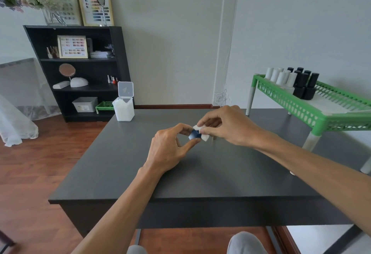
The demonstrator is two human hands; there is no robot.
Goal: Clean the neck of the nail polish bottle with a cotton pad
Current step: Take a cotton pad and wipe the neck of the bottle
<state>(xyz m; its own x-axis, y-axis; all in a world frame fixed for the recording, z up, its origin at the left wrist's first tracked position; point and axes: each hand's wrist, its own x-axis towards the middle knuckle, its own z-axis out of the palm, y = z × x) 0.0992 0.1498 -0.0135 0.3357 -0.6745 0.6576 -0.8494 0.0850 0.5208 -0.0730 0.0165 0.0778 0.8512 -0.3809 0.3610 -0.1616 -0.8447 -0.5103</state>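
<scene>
- The dark grey rectangular wooden table (124, 165) serves as the landmark; both hands meet above its middle, a little toward its far edge
- The left hand (167, 150) pinches a small dark blue glass nail polish bottle (194, 134) between thumb and curled fingertips, holding it just above the table top
- The right hand (226, 127) has its fingers curled together around a white folded cotton pad (201, 132), which is pressed against the right side of the bottle; the bottle's neck is hidden under the pad and fingers
- A white translucent plastic box of cotton pads (124, 109) stands at the table's far left corner with its hinged lid flipped up
- A green perforated plastic rack (321, 111) on white legs stands on the table's right side, carrying a cluster of white and black nail polish bottles (293, 81) at its far end
- A black wooden bookshelf (80, 73) stands against the wall beyond the table's left corner, with framed colour charts and mirrors on and in it
- The person's grey-clad knees show beneath the table's near edge
</scene>
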